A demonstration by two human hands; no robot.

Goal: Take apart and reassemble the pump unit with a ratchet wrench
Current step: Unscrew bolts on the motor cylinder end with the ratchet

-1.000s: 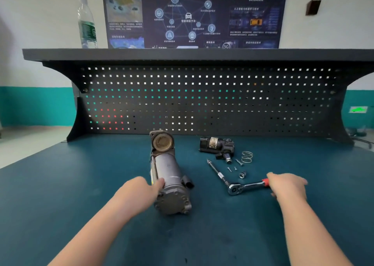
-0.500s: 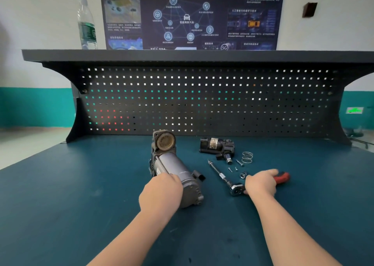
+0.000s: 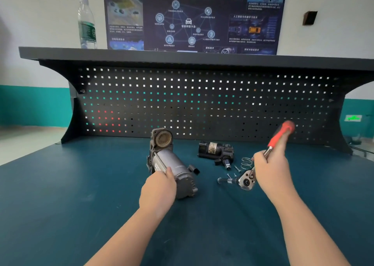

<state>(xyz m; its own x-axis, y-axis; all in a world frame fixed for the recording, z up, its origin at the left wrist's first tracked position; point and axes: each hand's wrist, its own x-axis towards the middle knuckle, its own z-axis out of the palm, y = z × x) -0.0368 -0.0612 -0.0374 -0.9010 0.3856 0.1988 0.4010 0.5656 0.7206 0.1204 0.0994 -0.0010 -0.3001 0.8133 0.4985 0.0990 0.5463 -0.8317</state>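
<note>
While the left hand [image 3: 158, 186] grips the grey pump unit [image 3: 172, 164] lying on the dark teal bench [image 3: 60, 195], the right hand [image 3: 271, 170] holds the ratchet wrench [image 3: 263, 160] by its shaft, raised off the bench, red handle tilted up and blurred. Beyond the wrench lie a black motor part [image 3: 215, 150], a spring [image 3: 247, 162] and small screws [image 3: 236, 168]. Its yellowish label is unreadable. The wall poster [image 3: 192, 16] shows "5G"; other writing appears too small to read. A water bottle [image 3: 87, 25] stands on the shelf [image 3: 182, 58].

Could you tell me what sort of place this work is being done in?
Probably a training workshop: a workbench with a perforated tool panel, a technical poster about connected cars, and a dismantled pump unit.
</note>
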